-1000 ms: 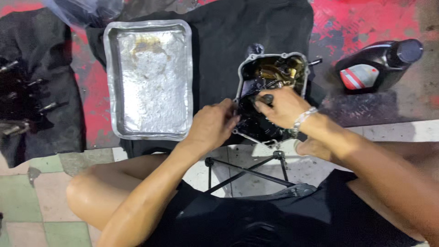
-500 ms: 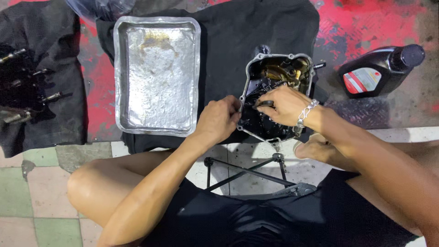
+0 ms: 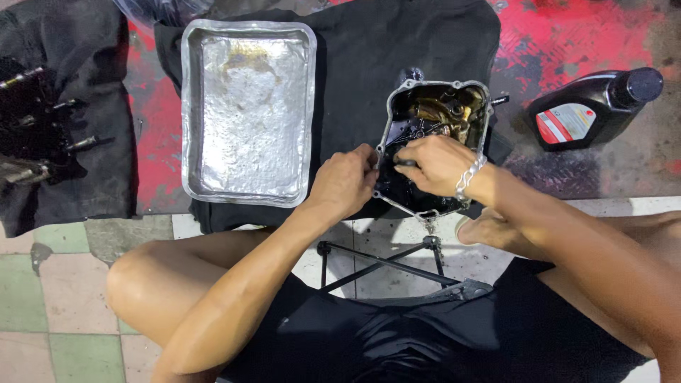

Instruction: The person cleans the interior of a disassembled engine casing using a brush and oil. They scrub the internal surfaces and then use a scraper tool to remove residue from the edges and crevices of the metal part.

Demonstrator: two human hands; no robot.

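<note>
The person sits on the floor with both hands down on a dark, oily metal engine cover with a silver gasket rim, which lies open side up on a black cloth spread over the red-painted floor. The left hand is curled against the cover's left rim, fingers bent and touching the edge. The right hand reaches inside the cover, its fingers closed around a small dark part there; a silver chain bracelet hangs at that wrist. What the part is, I cannot tell.

The cover's hollow holds black oil film and, at its far end, brass-coloured fittings. Just left of it, apart from the left hand, lies a rectangular dented aluminium tray, its floor bare and crinkled with a brownish stain near the far end. The tray's near edge meets the cloth's edge.

To the right, well apart on bare floor, a black plastic oil bottle with a red and white label lies on its side. At far left, a second dark cloth carries several bolts. A black metal stand sits between the person's knees, on pale tiles.
</note>
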